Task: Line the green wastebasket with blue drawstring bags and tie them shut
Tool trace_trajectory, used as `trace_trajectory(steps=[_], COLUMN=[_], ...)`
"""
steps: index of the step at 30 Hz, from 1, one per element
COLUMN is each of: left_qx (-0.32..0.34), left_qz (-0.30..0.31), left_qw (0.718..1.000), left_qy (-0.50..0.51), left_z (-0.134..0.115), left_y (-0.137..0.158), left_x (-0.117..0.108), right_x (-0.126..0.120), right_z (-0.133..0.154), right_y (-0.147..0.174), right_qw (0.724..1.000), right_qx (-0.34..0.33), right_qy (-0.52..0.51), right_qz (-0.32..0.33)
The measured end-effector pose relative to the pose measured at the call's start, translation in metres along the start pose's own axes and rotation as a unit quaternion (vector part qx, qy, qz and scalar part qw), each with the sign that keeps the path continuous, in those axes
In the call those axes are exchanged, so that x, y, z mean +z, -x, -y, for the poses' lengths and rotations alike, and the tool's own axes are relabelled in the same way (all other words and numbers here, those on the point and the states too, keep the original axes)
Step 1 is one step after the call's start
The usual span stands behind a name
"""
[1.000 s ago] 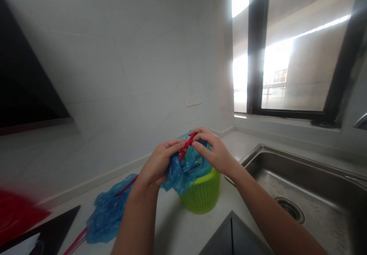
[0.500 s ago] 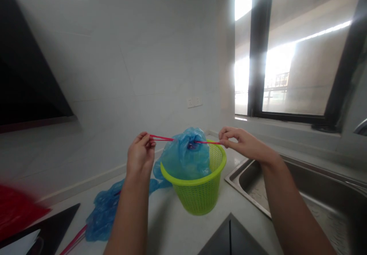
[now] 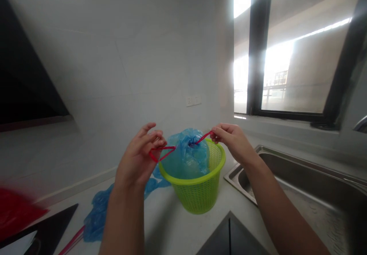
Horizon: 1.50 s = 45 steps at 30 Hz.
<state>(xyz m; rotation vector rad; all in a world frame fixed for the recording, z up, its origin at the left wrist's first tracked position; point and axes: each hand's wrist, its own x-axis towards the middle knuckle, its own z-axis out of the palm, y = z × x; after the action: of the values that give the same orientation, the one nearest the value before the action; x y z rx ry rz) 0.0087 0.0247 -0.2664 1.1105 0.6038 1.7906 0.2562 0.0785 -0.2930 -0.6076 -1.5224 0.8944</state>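
Observation:
A translucent blue drawstring bag (image 3: 193,159) sits bunched inside a lime-green plastic basket (image 3: 197,197), its gathered mouth uppermost. My right hand (image 3: 233,140), on the basket's right, pinches one end of the bag's red drawstring (image 3: 205,136) between thumb and fingertips. On the left, my left hand (image 3: 140,159) has its fingers loosely apart. A slack red loop (image 3: 163,148) of drawstring lies against its thumb side; whether it is hooked on the thumb I cannot tell. Both hands are level with the bag's mouth.
Another crumpled blue bag (image 3: 96,216) with red strings lies on the counter behind my left forearm. A red bag (image 3: 18,213) and a black panel (image 3: 54,224) are at far left. A steel sink (image 3: 304,182) is on the right; a grey box-like object (image 3: 220,236) stands in front.
The left hand has loosened its pinch and come nearer the bag, so its taut string is now a slack loop. My right hand has moved slightly left, still pinching its string.

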Motion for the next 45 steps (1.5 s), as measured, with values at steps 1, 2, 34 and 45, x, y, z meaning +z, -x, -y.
trace_trajectory(steps=[1,2,34,45], left_qx=[0.020,0.049,0.118,0.064], left_qz=[0.013,0.021,-0.037,0.104], left_qw=[0.998,0.991,0.894,0.965], left_qy=[-0.055,-0.119,-0.431,-0.233], left_z=[0.001,0.001,0.006,0.052], left_y=[0.004,0.007,0.008,-0.033], left_x=[0.003,0.005,0.003,0.067], right_x=[0.003,0.006,0.031,0.035], right_z=[0.001,0.002,-0.001,-0.005], right_y=[0.001,0.002,0.010,0.009], right_qw=[1.000,1.000,0.995,0.998], right_qx=[0.003,0.010,0.040,-0.021], right_qy=[-0.011,-0.029,-0.093,0.005], right_qz=[-0.003,-0.004,0.004,-0.061])
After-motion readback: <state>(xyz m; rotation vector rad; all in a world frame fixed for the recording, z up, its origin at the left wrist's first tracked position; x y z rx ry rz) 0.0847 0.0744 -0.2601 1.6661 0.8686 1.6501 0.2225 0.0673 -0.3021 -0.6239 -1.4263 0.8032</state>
